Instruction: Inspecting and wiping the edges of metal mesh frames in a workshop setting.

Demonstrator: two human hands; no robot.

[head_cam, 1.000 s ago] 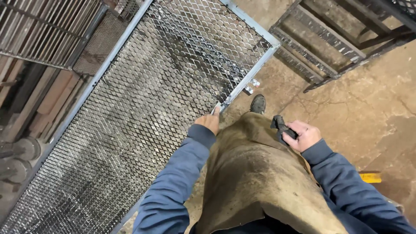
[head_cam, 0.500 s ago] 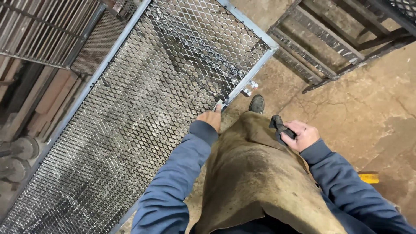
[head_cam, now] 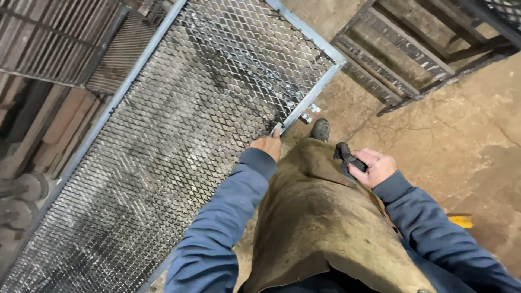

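**Concrete floor, mesh panel at the left hand**

Cracked, dusty concrete floor point(head_cam: 434, 135) fills the right side of the view, and a large framed mesh panel point(head_cam: 179, 135) of expanded metal lies across the left and middle. Its long axis runs from the lower left to the upper right, and its grey steel edge rail point(head_cam: 309, 97) slants down toward the person's body.

The left hand point(head_cam: 267, 146) sits right at that near rail, fingers curled onto the frame where the mesh meets it; it appears to be closed on the edge, though the fingertips are hidden behind the knuckles. So the panel lies forward and to the left of this hand, touching it, with nearly its whole length stretching away on the left side.

The right hand point(head_cam: 374, 167) is well apart from the panel, out over a tan leather apron point(head_cam: 320, 217). It is closed around a small dark tool point(head_cam: 344, 154), whose exact kind cannot be told. Of the two, the left hand is plainly the nearer to the panel, and the right one stands off to its right.

A dark boot toe point(head_cam: 320, 130) shows just beside the rail, near a small metal tab point(head_cam: 310, 113) at the frame. A second steel frame point(head_cam: 412, 59) lies farther off at upper right, and a yellow object point(head_cam: 461, 221) peeks out by the right sleeve
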